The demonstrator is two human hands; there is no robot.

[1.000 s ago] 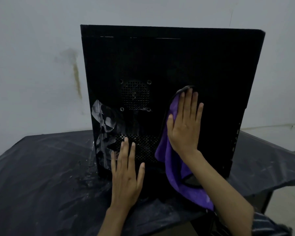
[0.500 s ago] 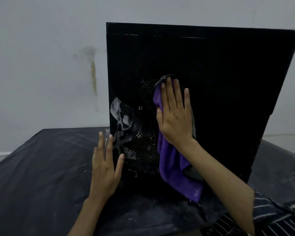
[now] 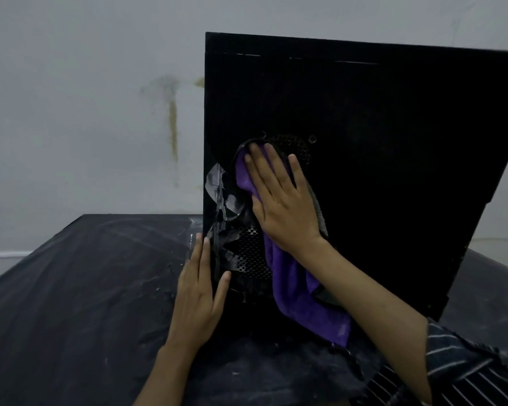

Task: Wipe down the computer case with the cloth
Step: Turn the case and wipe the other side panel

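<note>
Black metal computer case (image 3: pixel 379 159) stands upright on black-covered worktop (image 3: pixel 79 294). Right hand (image 3: pixel 282 206), fingers straight, presses purple microfibre cloth (image 3: pixel 302 297) against perforated side panel; left hand (image 3: pixel 200 297) flat, released, at case's lower left edge

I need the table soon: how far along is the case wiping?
Nothing looks finished. The right hand presses the purple cloth flat on the computer case by its round vent; the left hand steadies its left edge. The upper and right panel remain.

dim, flat indoor light | soft focus — slight blur | black surfaces lose detail
</note>
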